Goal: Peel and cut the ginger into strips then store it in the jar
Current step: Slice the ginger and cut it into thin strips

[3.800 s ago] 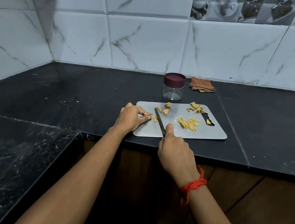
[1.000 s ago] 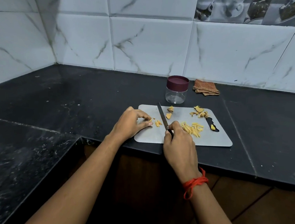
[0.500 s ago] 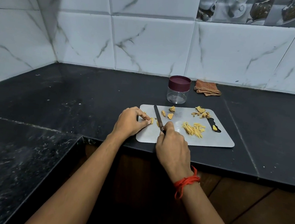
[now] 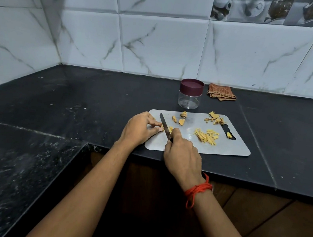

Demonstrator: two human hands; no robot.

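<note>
A grey cutting board (image 4: 232, 149) lies near the counter's front edge. My right hand (image 4: 182, 154) grips a knife (image 4: 164, 125) whose blade rests on the board's left part. With curled fingertips my left hand (image 4: 139, 130) pinches a small ginger piece (image 4: 162, 128) against the board beside the blade. A pile of ginger strips (image 4: 207, 136) lies mid-board. Three ginger chunks (image 4: 181, 119) sit at the far side, peel scraps (image 4: 215, 118) at the far right. A clear jar (image 4: 189, 100) with a maroon lid stands behind the board, lid on.
A folded checked cloth (image 4: 221, 94) lies by the tiled wall, right of the jar. The black counter (image 4: 77, 100) stretches left and wraps round into a side counter at the lower left. One ginger bit (image 4: 229, 135) sits in the board's handle slot.
The knife went right and back, and now lies beside my left fingertips over the ginger piece. My left hand has kept its place at the board's left edge.
</note>
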